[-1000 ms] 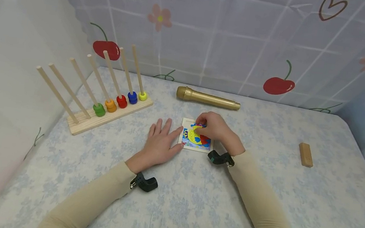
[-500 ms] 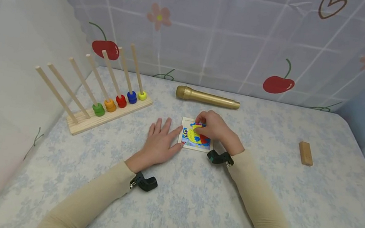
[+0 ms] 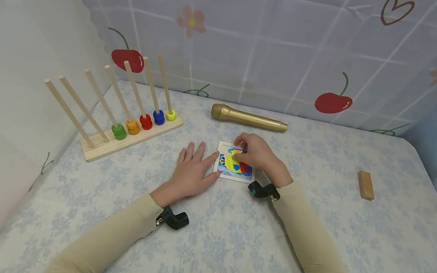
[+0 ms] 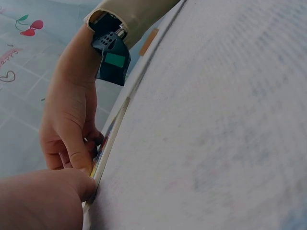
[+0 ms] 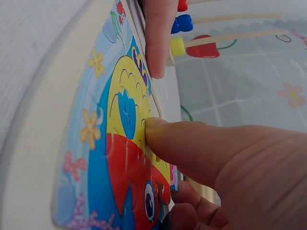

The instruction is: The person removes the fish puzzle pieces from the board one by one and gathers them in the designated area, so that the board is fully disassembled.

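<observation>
While the tray (image 5: pixel 41 143) holds fish-puzzle pieces (image 5: pixel 122 151), right grip (image 3: pixel 257 152) pinching one, left grip (image 3: pixel 190 173) spread alongside

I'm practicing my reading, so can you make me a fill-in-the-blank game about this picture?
1. The pegboard has ____ tall pegs.
2. The microphone is coloured ____.
3. The thumb of the right hand touches the ____ part of the fish puzzle.
4. The spread-fingered hand is the person's ____ hand.

Missing words: seven; gold; yellow; left.
</observation>
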`<action>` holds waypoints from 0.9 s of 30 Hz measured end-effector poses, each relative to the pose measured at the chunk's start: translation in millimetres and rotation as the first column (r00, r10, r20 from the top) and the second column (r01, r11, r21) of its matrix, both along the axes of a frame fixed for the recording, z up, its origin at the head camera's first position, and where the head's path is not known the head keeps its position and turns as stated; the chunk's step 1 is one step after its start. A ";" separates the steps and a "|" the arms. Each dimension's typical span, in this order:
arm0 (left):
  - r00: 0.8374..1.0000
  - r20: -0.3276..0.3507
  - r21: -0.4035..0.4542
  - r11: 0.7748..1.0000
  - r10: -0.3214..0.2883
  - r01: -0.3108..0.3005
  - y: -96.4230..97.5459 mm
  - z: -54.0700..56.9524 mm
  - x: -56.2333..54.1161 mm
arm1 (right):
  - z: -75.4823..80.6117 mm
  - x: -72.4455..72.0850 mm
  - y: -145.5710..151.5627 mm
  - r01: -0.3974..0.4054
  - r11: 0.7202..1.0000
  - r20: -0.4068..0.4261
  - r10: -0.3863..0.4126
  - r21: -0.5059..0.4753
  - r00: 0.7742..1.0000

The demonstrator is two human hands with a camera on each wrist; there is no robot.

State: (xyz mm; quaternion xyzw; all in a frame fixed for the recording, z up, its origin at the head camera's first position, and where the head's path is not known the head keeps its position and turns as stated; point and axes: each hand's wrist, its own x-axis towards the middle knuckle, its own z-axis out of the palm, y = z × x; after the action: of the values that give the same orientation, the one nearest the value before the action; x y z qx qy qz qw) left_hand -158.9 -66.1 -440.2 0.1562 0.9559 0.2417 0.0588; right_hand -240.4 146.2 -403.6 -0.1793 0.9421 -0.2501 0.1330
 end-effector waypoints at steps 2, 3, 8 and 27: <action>1.000 -0.003 -0.001 1.000 0.002 -0.002 0.0 -0.8 -0.1 | 0.8 1.1 -0.3 0.003 1.000 -0.001 -0.003 0.004 1.000; 1.000 -0.003 0.000 1.000 0.002 -0.002 0.0 -1.1 -0.1 | 1.2 1.6 -0.5 0.003 1.000 -0.003 -0.003 0.008 1.000; 1.000 -0.010 -0.002 1.000 0.003 -0.003 0.1 -2.3 -0.3 | 1.9 3.8 -1.7 -0.008 1.000 -0.043 0.009 0.023 0.999; 1.000 -0.014 0.004 1.000 -0.002 0.003 -0.3 -2.3 -0.4 | 10.2 6.2 4.3 -0.088 0.996 -0.048 0.087 -0.014 0.995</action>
State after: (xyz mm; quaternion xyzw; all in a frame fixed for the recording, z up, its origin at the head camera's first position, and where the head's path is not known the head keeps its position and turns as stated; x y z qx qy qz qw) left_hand -159.4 -66.4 -442.5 0.1592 0.9556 0.2424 0.0522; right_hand -234.2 150.5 -393.4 -0.2273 0.9342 -0.2473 0.1200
